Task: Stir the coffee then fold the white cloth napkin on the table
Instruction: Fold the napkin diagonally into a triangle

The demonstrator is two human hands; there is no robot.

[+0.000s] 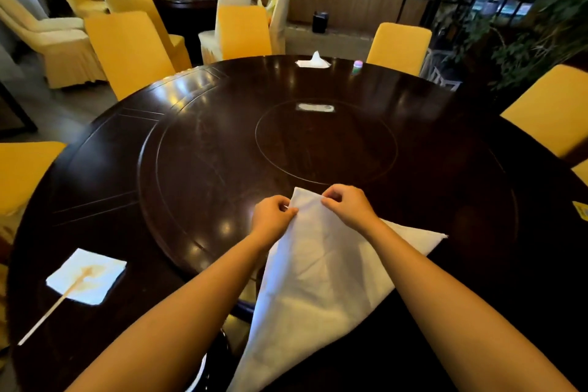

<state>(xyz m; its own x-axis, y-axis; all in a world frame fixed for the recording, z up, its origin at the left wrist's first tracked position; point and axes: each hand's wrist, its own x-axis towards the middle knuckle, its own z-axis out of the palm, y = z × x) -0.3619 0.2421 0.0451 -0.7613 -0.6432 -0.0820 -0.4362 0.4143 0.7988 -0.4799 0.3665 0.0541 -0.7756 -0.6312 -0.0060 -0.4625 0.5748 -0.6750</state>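
Note:
The white cloth napkin lies on the dark round table in front of me, folded into a rough triangle with a far corner pointing away. My left hand pinches its left edge near that corner. My right hand pinches the edge just to the right of the corner. A wooden stir stick rests on a coffee-stained paper napkin at the near left. A dark rounded rim, perhaps the cup, shows under my left forearm; its contents are hidden.
A tissue box and a small green and pink jar stand at the table's far edge. Yellow-covered chairs ring the table. A yellow tag lies at the right edge. Plants stand at the far right.

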